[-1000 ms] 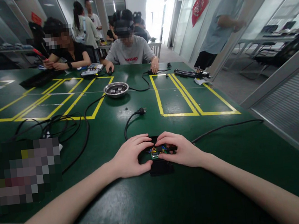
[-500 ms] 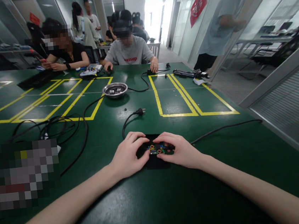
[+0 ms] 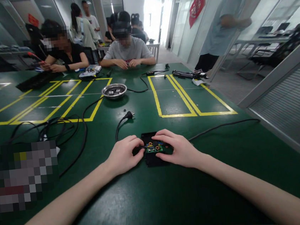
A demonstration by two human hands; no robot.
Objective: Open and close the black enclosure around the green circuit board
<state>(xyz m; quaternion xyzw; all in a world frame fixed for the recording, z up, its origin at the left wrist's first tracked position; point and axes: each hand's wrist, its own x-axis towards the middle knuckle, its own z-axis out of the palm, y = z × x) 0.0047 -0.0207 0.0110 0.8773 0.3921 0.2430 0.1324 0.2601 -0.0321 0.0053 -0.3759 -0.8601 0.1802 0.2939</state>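
Circuit board (image 3: 151, 149) lies bare on green surface (image 3: 153, 198)

A person's forearms (image 3: 80, 188) reach in from the lower corners of the frame, with a pixelated patch (image 3: 19, 172) masking an item at the left edge. Just left of center, the left hand (image 3: 123, 154) has its fingers drawn narrow around a black lead (image 3: 141, 148) at the board's left end. The right hand (image 3: 182, 148), right of center, curves its fingers wide about the board's other end, thumb on the near side; whether they grip it cannot be told. The board sits mid-frame between the two hands, over a flat black case (image 3: 155, 160).

A cord (image 3: 116, 132) curves up from behind the left hand to a plug (image 3: 129, 115), and a second cord (image 3: 221, 124) trails toward the right of the frame. Coiled cables (image 3: 47, 128) tangle at left.

Farther back, yellow tape (image 3: 178, 116) marks out boxes, and a metal bowl (image 3: 115, 95) above center holds small metal parts. At the far edge, a co-worker in gray (image 3: 130, 52) brings both hands together; another in black (image 3: 73, 56) sits at upper left. A person in light blue (image 3: 217, 23) stands at upper right near a red banner (image 3: 197, 5).
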